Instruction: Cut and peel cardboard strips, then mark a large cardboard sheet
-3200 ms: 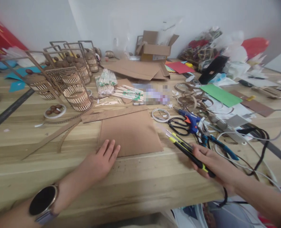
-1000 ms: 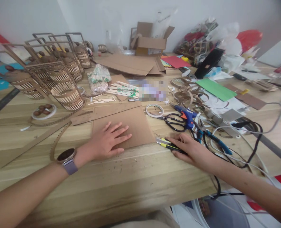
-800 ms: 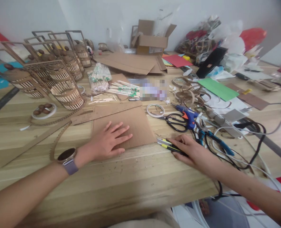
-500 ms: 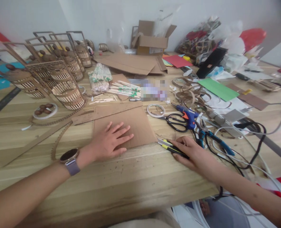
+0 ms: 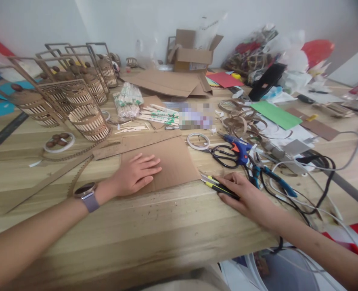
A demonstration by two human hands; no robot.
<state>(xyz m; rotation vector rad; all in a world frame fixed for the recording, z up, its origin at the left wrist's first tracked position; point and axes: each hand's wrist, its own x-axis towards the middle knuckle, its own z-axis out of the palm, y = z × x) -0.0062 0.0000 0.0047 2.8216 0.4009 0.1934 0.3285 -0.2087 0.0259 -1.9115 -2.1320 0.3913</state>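
Note:
A flat piece of brown cardboard [image 5: 172, 161] lies before me on the wooden table [image 5: 154, 238]. My left hand [image 5: 138, 173] rests on its left part, palm down with the fingers stretched out, holding nothing. At the cardboard's right corner, my right hand [image 5: 239, 192] grips a yellow and black utility knife [image 5: 215, 185], whose tip is beside that corner. A narrow cardboard strip [image 5: 109, 150] lies across the sheet's upper left edge. Just beyond the right hand are black-handled scissors [image 5: 225, 157], a blue glue gun [image 5: 242, 149] and blue-handled pliers [image 5: 277, 182].
Several small stick-and-cardboard lanterns [image 5: 89, 121] stand at the left, near a tape ring holding brown beads [image 5: 57, 142]. Bundled sticks [image 5: 127, 101], a tape roll [image 5: 198, 141] and larger cardboard [image 5: 163, 83] lie farther back. Cables [image 5: 327, 190] and a green sheet [image 5: 275, 114] occupy the right.
My left hand has slid a little to the left on the cardboard, its fingers closer together. The right hand with the utility knife has stayed nearly still. The view has shifted slightly.

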